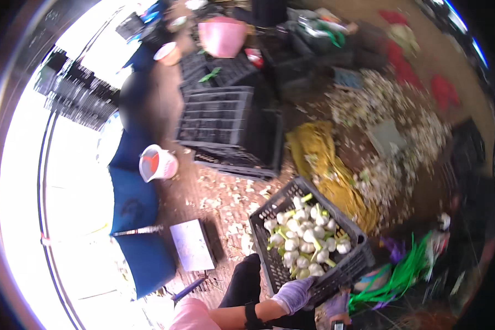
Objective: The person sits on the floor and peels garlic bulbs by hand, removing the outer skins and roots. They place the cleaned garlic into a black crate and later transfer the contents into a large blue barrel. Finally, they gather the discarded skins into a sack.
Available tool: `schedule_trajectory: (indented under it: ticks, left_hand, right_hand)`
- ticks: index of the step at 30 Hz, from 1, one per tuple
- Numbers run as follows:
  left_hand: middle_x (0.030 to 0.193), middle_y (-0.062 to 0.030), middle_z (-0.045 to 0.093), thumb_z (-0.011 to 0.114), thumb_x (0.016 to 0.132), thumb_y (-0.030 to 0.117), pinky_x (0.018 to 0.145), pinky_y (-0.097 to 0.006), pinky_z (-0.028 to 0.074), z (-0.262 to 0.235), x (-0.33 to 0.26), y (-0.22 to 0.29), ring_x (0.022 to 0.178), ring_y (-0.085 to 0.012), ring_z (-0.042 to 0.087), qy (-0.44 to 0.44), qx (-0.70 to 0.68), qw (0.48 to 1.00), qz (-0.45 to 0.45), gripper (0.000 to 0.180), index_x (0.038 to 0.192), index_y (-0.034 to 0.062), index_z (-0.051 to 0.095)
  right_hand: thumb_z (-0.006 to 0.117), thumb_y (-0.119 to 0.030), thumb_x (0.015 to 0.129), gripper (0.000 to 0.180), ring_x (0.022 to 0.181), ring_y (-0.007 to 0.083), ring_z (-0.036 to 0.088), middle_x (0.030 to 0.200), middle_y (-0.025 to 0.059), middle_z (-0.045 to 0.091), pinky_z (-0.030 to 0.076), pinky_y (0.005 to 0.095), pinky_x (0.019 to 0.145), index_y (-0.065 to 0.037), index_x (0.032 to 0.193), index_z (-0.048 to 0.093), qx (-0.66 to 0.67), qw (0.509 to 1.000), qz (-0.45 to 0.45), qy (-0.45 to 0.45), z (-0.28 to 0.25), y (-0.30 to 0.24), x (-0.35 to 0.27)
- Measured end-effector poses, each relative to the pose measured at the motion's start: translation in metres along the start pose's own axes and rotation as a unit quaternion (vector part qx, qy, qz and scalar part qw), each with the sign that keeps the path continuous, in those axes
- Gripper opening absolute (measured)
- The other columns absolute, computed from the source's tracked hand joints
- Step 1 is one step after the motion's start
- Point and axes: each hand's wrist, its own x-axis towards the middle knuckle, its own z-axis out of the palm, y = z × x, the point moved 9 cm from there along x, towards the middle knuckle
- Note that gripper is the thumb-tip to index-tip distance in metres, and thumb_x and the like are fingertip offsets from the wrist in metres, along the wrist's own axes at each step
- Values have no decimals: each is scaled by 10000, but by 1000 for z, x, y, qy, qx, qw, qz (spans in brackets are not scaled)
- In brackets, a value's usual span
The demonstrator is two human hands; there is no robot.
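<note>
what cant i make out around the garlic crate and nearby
Floor of the black crate, head view: mostly hidden by heaped garlic bulbs.
Right hand, head view: blurred, so its grip is unclear.
Right forearm, head view: cut off by the lower edge.
White rectangular item, head view: surface marks too small and blurred.

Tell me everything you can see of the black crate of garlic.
The black crate is open-topped and rectangular, apparently plastic, with many small holes in its walls. White garlic bulbs with short greenish stems fill part of it. It sits slantwise in the view. The gloved left hand touches its near rim; the gloved right hand is close by its near side, contact unclear. A yellow cloth lies beyond its far right side.
</note>
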Motion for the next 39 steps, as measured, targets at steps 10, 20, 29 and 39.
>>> schedule_trajectory:
  ticks: [10, 20, 29, 39]
  left_hand:
    - [797, -193, 601, 541, 778, 234, 667, -438, 457, -152, -134, -149, 755, -381, 582, 234, -174, 955, -61, 240, 949, 66, 554]
    - [719, -177, 588, 549, 797, 232, 587, -441, 440, -451, -293, -268, 692, -375, 576, 397, -144, 898, -119, 167, 860, 77, 538]
    - [772, -168, 608, 603, 788, 209, 634, -372, 457, -713, -330, -395, 724, -325, 598, 499, -149, 845, -120, 237, 973, 62, 584]
    - [735, -20, 601, 598, 829, 154, 588, -247, 444, -972, -394, -593, 652, -82, 538, 685, -304, 661, -30, 258, 1042, 8, 590]
  right_hand:
    - [404, -359, 866, 521, 1240, 245, 355, 1343, 86, 389, 284, 404, 1035, -105, 1318, 359, -369, 902, 212, -74, 173, 170, 34]
    - [348, -369, 884, 523, 1266, 208, 327, 1380, 55, 351, 278, 378, 1037, -129, 1347, 320, -900, 99, -231, -357, 479, 401, 65]
    - [262, -408, 908, 517, 1253, 259, 333, 1361, 78, 368, 244, 454, 1043, -103, 1311, 372, -409, 821, 223, -329, 700, 566, 188]
    - [320, -313, 893, 282, 542, 159, 449, 668, 5, 501, 372, 304, 505, -139, 755, 494, -444, 859, 212, -142, 915, 729, 377]
